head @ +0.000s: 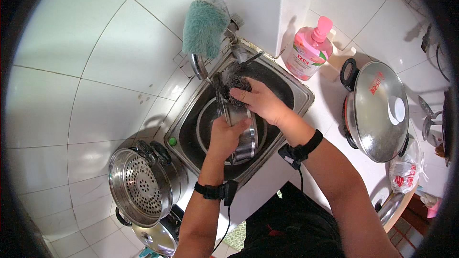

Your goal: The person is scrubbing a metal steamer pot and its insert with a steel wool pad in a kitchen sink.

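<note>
Over the sink my left hand grips a shiny metal pan or pot, which is tilted on its side; its exact shape is partly hidden by my hands. My right hand holds a dark, wiry scouring pad near the upper edge of that vessel, under the tap's outlet. Beneath both hands, a round metal basin rests in the stainless steel sink.
A faucet and a teal fluffy cloth are above the sink. A pink detergent bottle and lidded pan stand right. A metal steamer stands left, near a glass-lidded pot.
</note>
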A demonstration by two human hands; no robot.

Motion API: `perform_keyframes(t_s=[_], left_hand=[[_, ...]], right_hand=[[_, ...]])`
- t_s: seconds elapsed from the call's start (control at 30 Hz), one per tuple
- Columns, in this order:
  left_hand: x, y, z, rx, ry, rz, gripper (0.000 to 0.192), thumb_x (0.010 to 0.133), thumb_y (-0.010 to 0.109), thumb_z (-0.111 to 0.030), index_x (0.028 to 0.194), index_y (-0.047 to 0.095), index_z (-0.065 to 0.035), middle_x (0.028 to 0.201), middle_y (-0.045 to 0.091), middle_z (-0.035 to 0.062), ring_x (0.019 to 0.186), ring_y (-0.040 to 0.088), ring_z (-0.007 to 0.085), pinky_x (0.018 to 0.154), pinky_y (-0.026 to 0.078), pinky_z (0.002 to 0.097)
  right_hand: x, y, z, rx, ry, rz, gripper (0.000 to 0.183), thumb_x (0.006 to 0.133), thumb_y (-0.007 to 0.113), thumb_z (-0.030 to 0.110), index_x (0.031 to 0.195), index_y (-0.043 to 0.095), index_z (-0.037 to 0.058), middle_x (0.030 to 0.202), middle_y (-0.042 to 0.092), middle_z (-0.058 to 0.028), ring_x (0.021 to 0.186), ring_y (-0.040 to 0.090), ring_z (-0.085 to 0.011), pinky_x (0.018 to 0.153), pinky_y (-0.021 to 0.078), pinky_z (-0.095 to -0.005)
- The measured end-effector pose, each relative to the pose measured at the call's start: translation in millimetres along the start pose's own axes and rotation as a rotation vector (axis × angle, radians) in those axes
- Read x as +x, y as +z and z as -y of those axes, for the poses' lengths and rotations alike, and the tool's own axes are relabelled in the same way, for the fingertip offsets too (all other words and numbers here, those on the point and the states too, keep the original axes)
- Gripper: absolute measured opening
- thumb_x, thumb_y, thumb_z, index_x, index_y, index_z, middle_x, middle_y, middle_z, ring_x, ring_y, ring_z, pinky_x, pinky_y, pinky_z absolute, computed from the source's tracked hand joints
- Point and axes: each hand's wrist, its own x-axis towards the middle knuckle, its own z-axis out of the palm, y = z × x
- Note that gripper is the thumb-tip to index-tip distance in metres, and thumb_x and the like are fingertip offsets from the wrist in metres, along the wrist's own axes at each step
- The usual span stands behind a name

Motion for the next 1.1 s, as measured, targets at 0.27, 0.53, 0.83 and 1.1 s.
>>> perform_keyframes(t_s=[0.27,0.53,0.83,1.1], left_hand=[[-1,15,-7,0.165,0.09,-0.008,0.019,0.091,0.072,-0.008,0.107,0.07,0.003,0.096,0.075,0.0075,0.085,0.067,0.0152,0.077,0.052,0.03],[15,20,24,0.901,0.662,-0.131,0.031,0.095,0.063,-0.016,0.12,0.065,0.0024,0.116,0.072,0.017,0.11,0.067,0.0284,0.092,0.05,0.038],[25,47,41,0.546,0.583,-0.237,0.045,0.096,0.066,-0.022,0.135,0.057,-0.0029,0.134,0.062,0.0153,0.126,0.057,0.0281,0.105,0.043,0.039],[12,41,8,0.166,0.132,-0.126,0.031,0.092,0.073,-0.016,0.115,0.066,0.0028,0.108,0.071,0.0098,0.092,0.065,0.0196,0.083,0.051,0.034]], right_hand=[[12,1,-19,-0.574,-0.412,-0.141,0.049,0.092,0.072,0.035,0.119,0.06,-0.0049,0.111,0.067,-0.0168,0.092,0.069,-0.0291,0.084,0.0538,-0.0365],[7,54,8,-1.021,0.024,-0.421,0.045,0.094,0.064,0.039,0.109,0.059,-0.0043,0.108,0.064,-0.0256,0.102,0.066,-0.045,0.089,0.0534,-0.0517],[11,82,10,-1.027,0.062,-0.612,0.039,0.093,0.068,0.032,0.107,0.059,-0.0033,0.107,0.061,-0.0265,0.093,0.068,-0.046,0.084,0.0568,-0.0495],[37,-9,-5,-1.062,-0.252,-0.122,0.05,0.088,0.073,0.039,0.106,0.061,-0.0059,0.11,0.067,-0.0237,0.096,0.071,-0.0346,0.086,0.0579,-0.0415]])
